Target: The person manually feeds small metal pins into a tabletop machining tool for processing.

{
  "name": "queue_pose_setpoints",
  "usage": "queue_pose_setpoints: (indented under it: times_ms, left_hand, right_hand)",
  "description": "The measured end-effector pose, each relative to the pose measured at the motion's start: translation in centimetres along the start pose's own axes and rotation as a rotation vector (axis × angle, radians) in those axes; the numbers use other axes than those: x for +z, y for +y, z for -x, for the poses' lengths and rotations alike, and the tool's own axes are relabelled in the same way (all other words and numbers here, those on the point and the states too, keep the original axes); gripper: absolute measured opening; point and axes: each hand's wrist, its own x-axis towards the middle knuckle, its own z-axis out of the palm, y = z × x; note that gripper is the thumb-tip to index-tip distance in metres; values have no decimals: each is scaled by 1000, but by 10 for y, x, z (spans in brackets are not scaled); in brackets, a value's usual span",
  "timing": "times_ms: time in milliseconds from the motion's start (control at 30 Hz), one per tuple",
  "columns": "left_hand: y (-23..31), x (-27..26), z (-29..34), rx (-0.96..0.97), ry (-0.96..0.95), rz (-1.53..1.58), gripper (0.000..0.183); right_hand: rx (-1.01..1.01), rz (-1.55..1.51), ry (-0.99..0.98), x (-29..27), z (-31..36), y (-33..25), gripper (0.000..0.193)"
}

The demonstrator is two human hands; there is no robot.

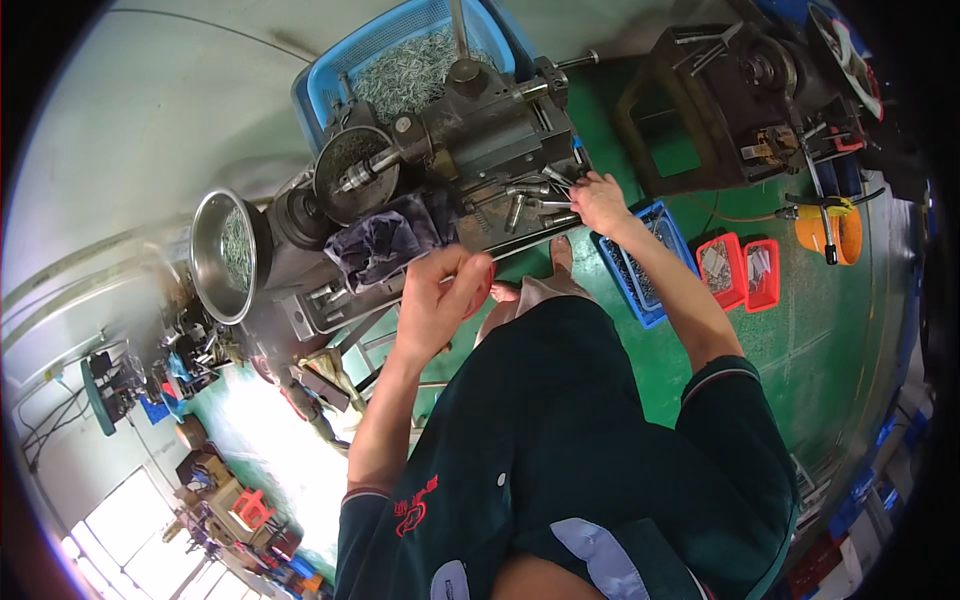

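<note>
My left hand (pixel 438 300) is raised in front of the machine, its fingers curled in toward the thumb. What they hold, if anything, is hidden; a reddish patch shows at the fingertips. My right hand (pixel 598 204) reaches to the right end of a small lathe (pixel 500 152), fingers bent down among metal tools (pixel 518 208) lying on its bed. Their tips meet a slim metal piece (pixel 556 176), whose kind I cannot make out. A crumpled dark rag (pixel 385 245) lies on the machine, to the left of and beyond my left hand.
Behind the lathe stands a blue basket (pixel 320 82) of small metal parts. A steel bowl (pixel 203 275) with similar parts sits at left. Blue crates (pixel 648 318) and red bins (pixel 733 300) rest on the green floor at right, near another machine (pixel 690 100).
</note>
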Motion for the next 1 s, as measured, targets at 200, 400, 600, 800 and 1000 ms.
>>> queue_pose_setpoints:
  times_ms: [200, 400, 600, 800, 1000]
  left_hand:
    - [39, 16, -95, 589, 129, -601, 18]
    - [39, 35, -173, 756, 180, -1121, 47]
    - [43, 40, -208, 626, -20, -1429, 66]
    - [42, 41, -220, 696, -99, -1428, 67]
    - [47, 38, -225, 683, -162, -1469, 63]
  right_hand:
    - [226, -1467, 208, -62, 27, 33, 6]
    - [356, -1593, 321, -66, -7, 46, 17]
    - [506, -1513, 461, -46, -65, 45, 47]
    - [420, -1576, 616, -45, -102, 44, 47]
    - [315, -1578, 559, -50, -116, 48, 42]
